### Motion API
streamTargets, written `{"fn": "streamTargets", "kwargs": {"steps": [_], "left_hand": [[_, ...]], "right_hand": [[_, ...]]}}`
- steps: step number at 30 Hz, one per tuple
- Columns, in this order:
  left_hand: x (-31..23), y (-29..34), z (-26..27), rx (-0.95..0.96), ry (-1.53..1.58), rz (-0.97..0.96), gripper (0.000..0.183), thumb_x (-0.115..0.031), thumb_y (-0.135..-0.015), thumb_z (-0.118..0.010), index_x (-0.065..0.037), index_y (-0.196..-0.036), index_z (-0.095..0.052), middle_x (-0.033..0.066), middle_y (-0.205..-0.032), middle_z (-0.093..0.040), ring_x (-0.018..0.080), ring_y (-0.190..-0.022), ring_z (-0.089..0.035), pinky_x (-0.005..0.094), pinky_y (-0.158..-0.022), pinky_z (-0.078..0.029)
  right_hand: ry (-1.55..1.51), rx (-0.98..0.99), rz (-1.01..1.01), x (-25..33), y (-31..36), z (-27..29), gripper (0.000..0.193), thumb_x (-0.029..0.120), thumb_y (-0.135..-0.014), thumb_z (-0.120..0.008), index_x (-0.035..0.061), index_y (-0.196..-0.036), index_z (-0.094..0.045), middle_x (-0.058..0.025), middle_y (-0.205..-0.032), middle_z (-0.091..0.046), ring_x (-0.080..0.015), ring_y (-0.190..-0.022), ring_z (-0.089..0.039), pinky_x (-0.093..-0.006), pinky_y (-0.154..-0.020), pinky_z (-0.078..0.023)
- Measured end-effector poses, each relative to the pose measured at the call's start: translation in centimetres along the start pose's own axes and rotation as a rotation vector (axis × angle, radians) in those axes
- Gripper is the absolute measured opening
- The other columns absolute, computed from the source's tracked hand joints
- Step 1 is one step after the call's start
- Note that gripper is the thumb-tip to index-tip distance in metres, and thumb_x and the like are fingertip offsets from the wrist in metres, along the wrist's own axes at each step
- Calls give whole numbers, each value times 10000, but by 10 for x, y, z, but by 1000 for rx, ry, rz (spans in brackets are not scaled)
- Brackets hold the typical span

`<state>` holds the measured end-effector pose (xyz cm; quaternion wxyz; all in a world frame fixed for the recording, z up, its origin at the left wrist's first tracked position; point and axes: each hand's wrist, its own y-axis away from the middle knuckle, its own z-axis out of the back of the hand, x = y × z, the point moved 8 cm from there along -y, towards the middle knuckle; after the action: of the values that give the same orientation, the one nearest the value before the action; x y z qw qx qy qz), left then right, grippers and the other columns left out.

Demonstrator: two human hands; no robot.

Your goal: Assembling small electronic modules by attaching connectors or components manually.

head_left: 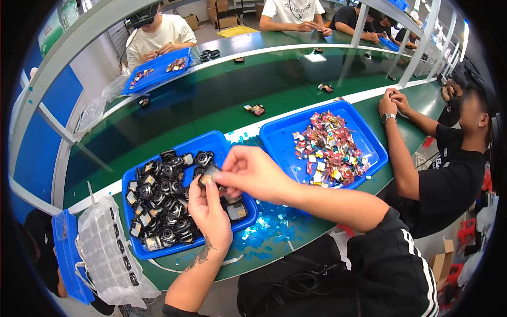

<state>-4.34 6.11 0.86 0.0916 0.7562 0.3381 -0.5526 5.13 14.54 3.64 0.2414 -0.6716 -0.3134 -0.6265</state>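
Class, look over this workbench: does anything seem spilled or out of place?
Yes: thin blue scraps lie strewn over the green bench, right of the blue tray of black camera-like housings; loose outside the tray, they look spilled.

Fingers (pixel 213 197) partly hide the held piece (pixel 211 171), its edges seemingly blurred

Brown cardboard box (pixel 441 264); red stools (pixel 467 231) nearby

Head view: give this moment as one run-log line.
left hand: holds small dark part | right hand: fingers on same part | beneath: blue tray, black parts | farther right: second blue tray, multicoloured pieces
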Motion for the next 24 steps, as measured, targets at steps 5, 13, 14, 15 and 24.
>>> {"fn": "streamTargets", "kwargs": {"steps": [5,13,14,15,24], "left_hand": [[6,3,-13,64,177,244,224,-85,-977,-545,38,-1157,-595,120,-1045,-673,154,-874,-657,227,-687,-518],[22,8,-20,140,240,509,215,-65,-917,-615,3,-1116,-570,100,-948,-646,139,-723,-619,225,-608,-495],[20,7,-21,132,239,508,215,-65,-917,-615,3,-1116,-570,100,-948,-646,139,-723,-619,225,-608,-495],[21,8,-23,144,238,522,226,-62,-917,-614,6,-1127,-563,106,-959,-645,136,-710,-608,221,-592,-483],[20,10,-20,198,243,544,352,-56,-942,-578,-22,-1279,-483,114,-1020,-653,105,-718,-601,205,-582,-457]], "right_hand": [[1046,-397,340,39,58,87,191,194,-821,-734,47,-858,-619,-98,-760,-647,-238,-727,-668,-364,-636,-528],[1322,-563,84,16,77,181,159,187,-812,-715,55,-868,-648,-112,-800,-630,-310,-778,-641,-420,-678,-507],[1201,-593,72,20,77,185,157,190,-814,-714,56,-863,-649,-110,-822,-633,-313,-785,-642,-417,-685,-508],[1200,-649,41,22,78,185,146,184,-812,-719,62,-850,-649,-104,-861,-630,-314,-786,-638,-414,-688,-508],[1355,-590,116,20,74,173,136,145,-830,-696,32,-858,-625,-119,-872,-627,-324,-800,-627,-397,-704,-506]]}}
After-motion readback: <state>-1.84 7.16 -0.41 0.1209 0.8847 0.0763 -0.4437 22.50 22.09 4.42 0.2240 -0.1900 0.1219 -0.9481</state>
